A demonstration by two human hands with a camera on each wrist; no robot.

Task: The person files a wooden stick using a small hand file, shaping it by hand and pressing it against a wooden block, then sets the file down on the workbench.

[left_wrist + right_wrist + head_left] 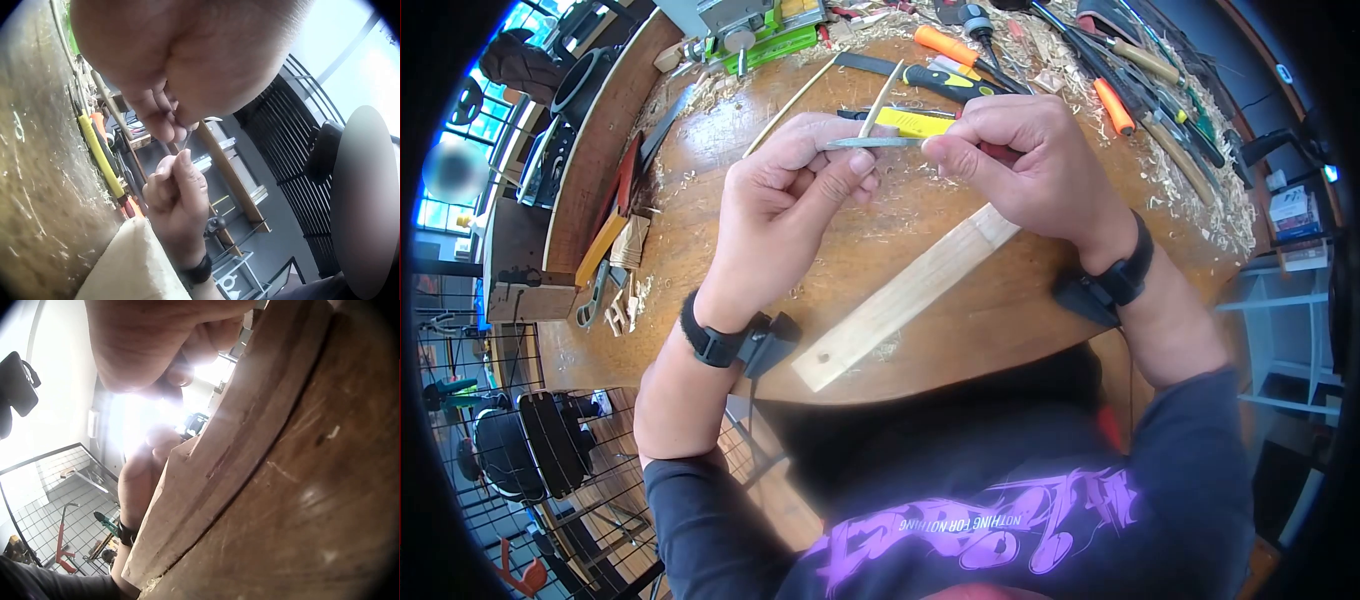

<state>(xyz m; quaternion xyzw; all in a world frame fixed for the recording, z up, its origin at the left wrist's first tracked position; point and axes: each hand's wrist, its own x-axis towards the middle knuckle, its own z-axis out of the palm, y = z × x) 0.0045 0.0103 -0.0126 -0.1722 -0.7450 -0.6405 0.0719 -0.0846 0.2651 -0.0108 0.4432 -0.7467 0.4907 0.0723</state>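
My left hand (785, 195), thumb and fingers curled, pinches a slender pale wooden stick (884, 95) that points up and away. A thin grey strip (875, 142) spans the gap between the two hands, crossing the stick's lower end. My right hand (1030, 160) pinches that strip's right end between thumb and curled index finger. What the strip is made of, I cannot tell. Both hands are raised over the table; the left wrist view shows the right hand (178, 203) just beyond the left fingertips. Below them a pale board (910, 300) with a small hole lies diagonally.
Behind the hands lie a yellow tool (920, 123) and a saw with a yellow-and-black handle (950, 85). Orange-handled tools (1113, 106), other hand tools and wood shavings (1215, 215) cover the right and back. A green-and-metal vise-like device (770, 48) stands at the back left.
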